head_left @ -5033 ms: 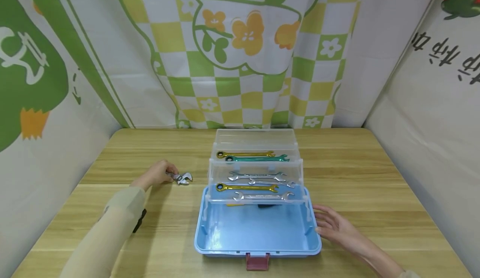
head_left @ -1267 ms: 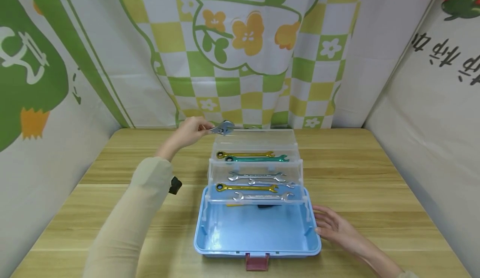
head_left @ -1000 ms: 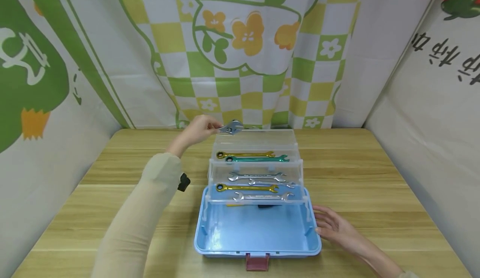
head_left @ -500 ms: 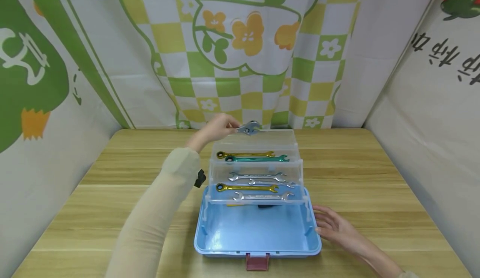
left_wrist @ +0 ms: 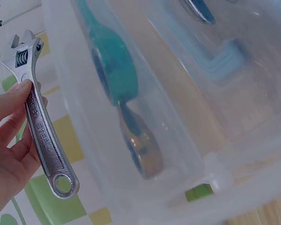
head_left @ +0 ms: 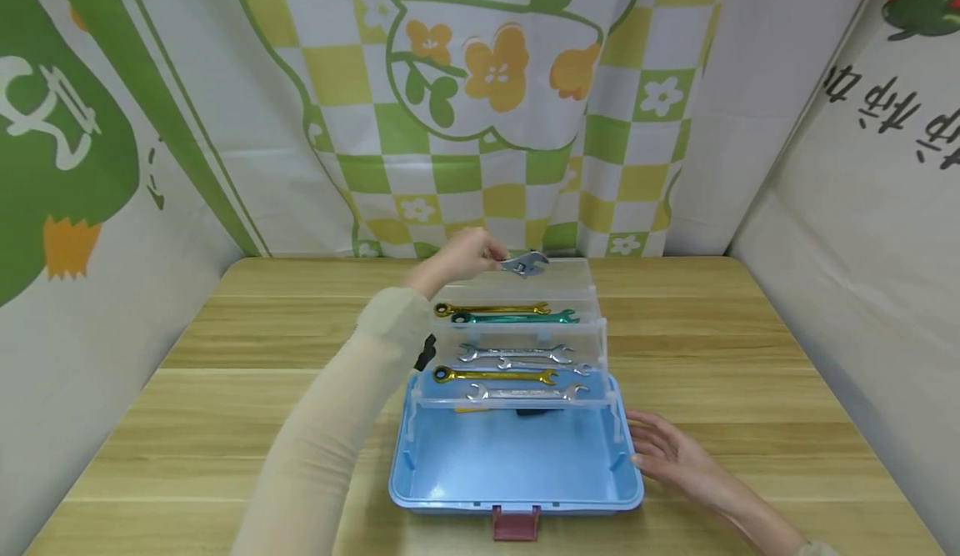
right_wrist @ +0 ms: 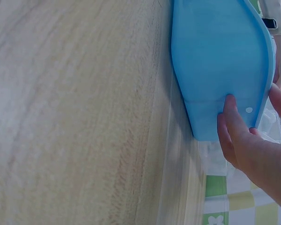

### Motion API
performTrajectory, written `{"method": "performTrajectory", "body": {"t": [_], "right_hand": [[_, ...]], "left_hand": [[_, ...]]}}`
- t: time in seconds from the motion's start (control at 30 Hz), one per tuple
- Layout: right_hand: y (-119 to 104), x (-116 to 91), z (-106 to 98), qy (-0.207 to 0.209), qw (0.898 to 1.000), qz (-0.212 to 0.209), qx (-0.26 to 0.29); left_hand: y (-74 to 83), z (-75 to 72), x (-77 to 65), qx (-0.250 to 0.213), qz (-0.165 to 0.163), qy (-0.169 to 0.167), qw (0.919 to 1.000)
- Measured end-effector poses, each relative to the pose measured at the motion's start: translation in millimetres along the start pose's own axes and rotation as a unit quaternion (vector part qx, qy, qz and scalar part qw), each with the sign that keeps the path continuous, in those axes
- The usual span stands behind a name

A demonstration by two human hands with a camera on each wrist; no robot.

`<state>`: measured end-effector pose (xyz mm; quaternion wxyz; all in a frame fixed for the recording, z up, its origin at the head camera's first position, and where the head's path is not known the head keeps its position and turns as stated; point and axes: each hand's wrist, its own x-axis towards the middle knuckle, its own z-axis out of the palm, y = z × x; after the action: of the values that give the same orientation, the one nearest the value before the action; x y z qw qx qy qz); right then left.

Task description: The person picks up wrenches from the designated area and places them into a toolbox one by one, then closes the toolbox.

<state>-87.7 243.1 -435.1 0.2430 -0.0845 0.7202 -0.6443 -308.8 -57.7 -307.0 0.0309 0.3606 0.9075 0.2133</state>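
My left hand (head_left: 471, 254) holds a silver adjustable wrench (head_left: 525, 264) by its handle, raised over the rear clear tray (head_left: 517, 296) of a blue toolbox (head_left: 517, 456). Thumb and fingers pinch the wrench (left_wrist: 40, 117) in the left wrist view, its jaw end uppermost. That rear tray contains a gold ratcheting wrench (head_left: 491, 309) and a green ratcheting wrench (head_left: 517, 318). At the toolbox's right side, my right hand (head_left: 678, 460) touches the wall with nearly straight fingers (right_wrist: 234, 119), its thumb at the rim.
The front clear tray (head_left: 588, 339) bears silver open-end wrenches (head_left: 513, 354) and another gold ratcheting wrench (head_left: 495, 375). Beneath it, yellow and black items (head_left: 540, 412) show partly in the box. A red latch (head_left: 515, 524) hangs at the front. A patterned curtain (head_left: 495, 189) stands behind the wooden table (head_left: 720, 356).
My left hand has lifted the adjustable wrench from the table's left side and carried it rightward over the rear of the toolbox. The right hand has stayed at the toolbox's side.
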Motion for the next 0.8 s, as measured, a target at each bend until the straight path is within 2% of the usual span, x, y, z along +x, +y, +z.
{"method": "performTrajectory", "body": {"t": [0.13, 0.4, 0.8], "right_hand": [[-0.7, 0.0, 0.1, -0.002, 1.000, 0.002, 0.001], [-0.6, 0.3, 0.4, 0.001, 1.000, 0.001, -0.003], [-0.6, 0.2, 1.5, 0.004, 1.000, -0.007, -0.007]], "left_hand": [[3.2, 4.4, 4.1, 0.009, -0.006, -0.016, 0.9998], [9.1, 13.8, 10.3, -0.016, -0.035, -0.050, 0.9980], [6.4, 21.3, 15.3, -0.013, -0.037, -0.054, 0.9978]]}}
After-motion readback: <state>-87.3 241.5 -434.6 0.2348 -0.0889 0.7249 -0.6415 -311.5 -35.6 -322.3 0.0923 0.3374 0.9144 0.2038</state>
